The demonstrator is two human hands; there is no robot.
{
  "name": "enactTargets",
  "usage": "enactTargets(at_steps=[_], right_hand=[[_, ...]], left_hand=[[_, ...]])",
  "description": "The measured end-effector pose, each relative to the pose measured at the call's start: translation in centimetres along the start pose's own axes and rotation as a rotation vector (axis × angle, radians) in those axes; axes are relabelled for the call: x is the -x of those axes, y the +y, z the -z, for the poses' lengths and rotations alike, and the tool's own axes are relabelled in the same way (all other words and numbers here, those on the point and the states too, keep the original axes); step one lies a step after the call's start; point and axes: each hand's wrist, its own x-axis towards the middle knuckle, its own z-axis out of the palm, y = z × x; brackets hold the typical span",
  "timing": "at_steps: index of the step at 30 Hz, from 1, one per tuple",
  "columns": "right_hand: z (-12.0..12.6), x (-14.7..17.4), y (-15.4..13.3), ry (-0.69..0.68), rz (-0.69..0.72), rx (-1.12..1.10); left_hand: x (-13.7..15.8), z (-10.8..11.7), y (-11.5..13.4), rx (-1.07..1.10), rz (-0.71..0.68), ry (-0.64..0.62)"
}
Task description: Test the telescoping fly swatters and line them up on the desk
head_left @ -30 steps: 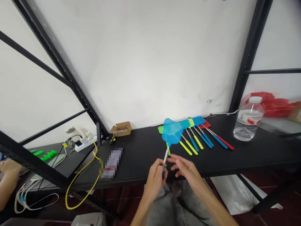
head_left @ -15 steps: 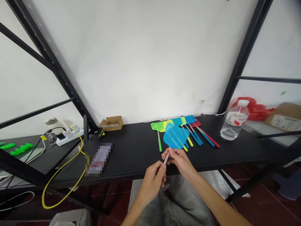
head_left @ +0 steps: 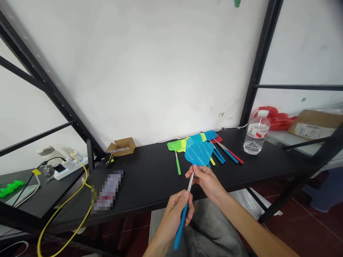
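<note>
Both my hands are on a blue fly swatter (head_left: 199,152) with a perforated square head, a metal rod and a blue grip. My left hand (head_left: 178,211) is closed round it where the rod meets the grip, and the grip's end sticks out below. Up by the head, my right hand (head_left: 205,180) pinches the top of the rod. Behind the swatter's head, several more fly swatters lie in a row on the black table: a green one (head_left: 178,166) at the left end, yellow and blue ones between, and a red one (head_left: 237,157) toward the right.
A water bottle (head_left: 256,132) stands to the right on the black table (head_left: 150,178). Left of the swatters sits a small open cardboard box (head_left: 122,147). A yellow cable (head_left: 61,207) loops over the left edge, near a white power strip (head_left: 72,167).
The swatter's blue grip now shows below my left hand, whose hold has tilted, and more of the rod shows between my hands. The camera view has shifted slightly.
</note>
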Motion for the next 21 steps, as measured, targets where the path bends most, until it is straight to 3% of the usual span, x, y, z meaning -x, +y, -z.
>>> enactTargets(at_steps=[3, 7, 11, 15, 18, 21], right_hand=[[0.7, -0.4, -0.6, 0.064, 0.017, -0.007], [3.6, -1.5, -2.4, 0.231, 0.079, -0.110], [6.6, -2.1, -4.7, 0.295, 0.123, -0.175], [6.8, -1.7, -5.5, 0.245, 0.128, -0.179], [4.9, -1.0, -4.8, 0.158, 0.117, -0.089], [2.1, 0.1, -3.3, -0.019, 0.087, 0.106]], left_hand=[[0.5, -0.2, 0.5, -0.318, -0.110, 0.050], [1.7, -0.2, 1.2, -0.746, -0.188, 0.102], [2.6, -0.1, 1.7, -0.936, -0.205, 0.068], [2.7, 0.2, 2.1, -0.932, -0.145, 0.047], [2.2, 0.4, 1.9, -0.768, -0.100, 0.048], [1.4, 0.4, 1.4, -0.531, -0.093, 0.080]])
